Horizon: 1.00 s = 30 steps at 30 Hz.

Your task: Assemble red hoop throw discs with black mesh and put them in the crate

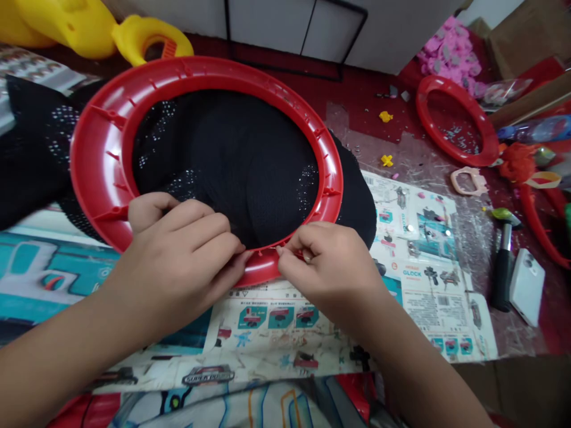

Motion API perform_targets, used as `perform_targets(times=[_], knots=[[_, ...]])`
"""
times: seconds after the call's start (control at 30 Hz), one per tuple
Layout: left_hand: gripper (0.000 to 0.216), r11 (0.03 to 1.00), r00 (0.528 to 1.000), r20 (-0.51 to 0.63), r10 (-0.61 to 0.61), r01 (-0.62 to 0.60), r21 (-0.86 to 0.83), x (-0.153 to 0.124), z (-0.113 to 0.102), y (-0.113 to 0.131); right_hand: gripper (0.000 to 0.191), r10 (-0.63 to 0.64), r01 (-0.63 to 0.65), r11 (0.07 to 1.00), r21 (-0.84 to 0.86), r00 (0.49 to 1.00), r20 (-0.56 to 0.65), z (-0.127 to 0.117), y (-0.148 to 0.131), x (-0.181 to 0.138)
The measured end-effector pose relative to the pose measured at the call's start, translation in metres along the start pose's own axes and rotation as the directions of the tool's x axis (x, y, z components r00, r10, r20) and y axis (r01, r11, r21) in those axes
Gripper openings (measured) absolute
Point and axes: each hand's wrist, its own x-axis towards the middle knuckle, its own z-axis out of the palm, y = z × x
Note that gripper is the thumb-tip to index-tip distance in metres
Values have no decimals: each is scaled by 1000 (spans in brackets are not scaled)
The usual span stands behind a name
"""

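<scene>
Red plastic ring point(100, 145), big and glossy, lies over black cloth point(227, 154) at the centre, and here's the left hand point(187, 244) clamped on its near rim! Just to the right, the right hand point(332, 258) pinches together at that same rim, its catch too small to tell; a white phone point(527, 285) lies over on the right.
</scene>
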Motion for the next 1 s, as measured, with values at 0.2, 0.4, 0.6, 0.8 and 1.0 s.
perform_targets(times=[0.2,0.4,0.6,0.8,1.0], knots=[[28,1000,1000,-16,20,-20,24,1,0,-2,22,27,-35,995,-93,996,-87,-2,-5,-2],[25,999,999,-36,35,-33,42,2,-1,-2,19,90,-89,996,29,996,-20,-11,-4,10],[24,999,999,-15,43,-43,9,2,-2,-3,23,118,-138,976,168,985,125,-18,4,19],[23,999,999,-14,41,-41,-1,2,-1,-3,15,96,-103,986,134,994,59,-20,8,17],[24,1000,999,-19,27,-27,-5,1,-1,-3,16,58,-64,994,93,996,69,-18,8,13]])
